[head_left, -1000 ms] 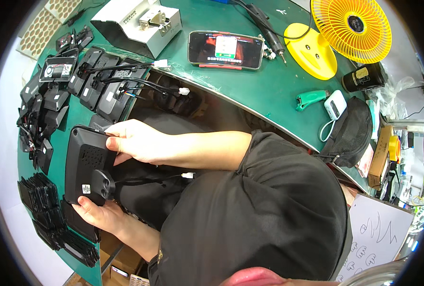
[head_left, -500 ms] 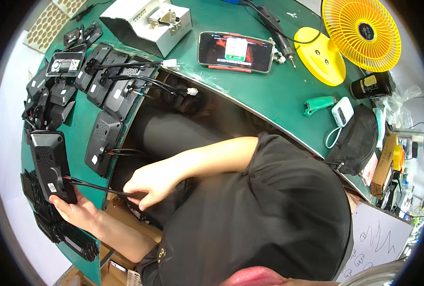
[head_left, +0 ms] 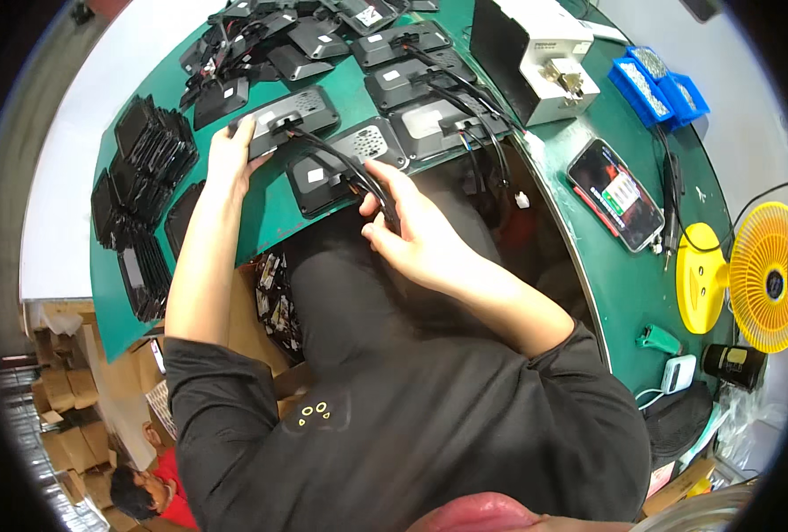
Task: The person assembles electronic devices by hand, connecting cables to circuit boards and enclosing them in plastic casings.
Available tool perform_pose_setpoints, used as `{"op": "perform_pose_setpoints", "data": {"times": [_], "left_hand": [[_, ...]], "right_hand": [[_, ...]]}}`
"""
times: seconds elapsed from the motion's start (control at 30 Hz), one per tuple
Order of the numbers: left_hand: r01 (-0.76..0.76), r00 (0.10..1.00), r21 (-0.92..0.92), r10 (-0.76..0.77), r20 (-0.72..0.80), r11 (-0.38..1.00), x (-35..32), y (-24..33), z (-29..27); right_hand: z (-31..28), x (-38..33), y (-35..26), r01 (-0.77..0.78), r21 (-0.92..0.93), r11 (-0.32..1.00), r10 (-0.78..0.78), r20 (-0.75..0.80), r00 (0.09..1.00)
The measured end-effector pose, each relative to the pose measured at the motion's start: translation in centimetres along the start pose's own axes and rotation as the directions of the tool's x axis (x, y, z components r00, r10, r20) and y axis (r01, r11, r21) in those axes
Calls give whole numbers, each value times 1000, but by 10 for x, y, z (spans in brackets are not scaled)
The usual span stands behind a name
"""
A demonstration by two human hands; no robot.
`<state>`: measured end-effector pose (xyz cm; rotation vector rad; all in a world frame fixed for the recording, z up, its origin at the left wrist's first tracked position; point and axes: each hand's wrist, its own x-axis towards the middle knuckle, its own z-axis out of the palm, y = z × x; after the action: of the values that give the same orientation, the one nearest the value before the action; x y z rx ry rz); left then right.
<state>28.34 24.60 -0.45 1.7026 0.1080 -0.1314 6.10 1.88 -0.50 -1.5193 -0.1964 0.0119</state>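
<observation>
1. Head view: your left hand (head_left: 232, 152) rests its grip on the black device (head_left: 289, 113), which lies flat on the green bench (head_left: 270, 208).
2. Your right hand (head_left: 416, 232) pinches the black cable (head_left: 345, 164), which runs from that grip up-left to the device.

Black cable (head_left: 358, 177) end hidden inside right hand (head_left: 420, 235), left hand (head_left: 230, 155) fingertips covered by black device (head_left: 292, 115), far devices cut off by picture edge.
</observation>
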Motion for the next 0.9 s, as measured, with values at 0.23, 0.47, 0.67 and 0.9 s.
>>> {"op": "perform_pose_setpoints", "data": {"times": [0.23, 0.47, 0.67, 0.9], "left_hand": [[150, 978, 334, -188, 85, 931, 24, -5, 11], [-82, 990, 802, -44, 134, 591, 28, -5, 33], [-427, 832, 847, 503, 232, 316, 21, -11, 9], [-859, 297, 489, 926, 233, 152, -194, -59, 8]], "right_hand": [[-9, 8, 9, 107, 23, 994, -103, -121, 987], [-27, -13, 9, 8, 27, 1000, -3, -156, 988], [-30, -21, 9, -22, -380, 925, 18, -15, 1000], [-61, -59, 63, -48, -329, 943, 54, 7, 999]]}}
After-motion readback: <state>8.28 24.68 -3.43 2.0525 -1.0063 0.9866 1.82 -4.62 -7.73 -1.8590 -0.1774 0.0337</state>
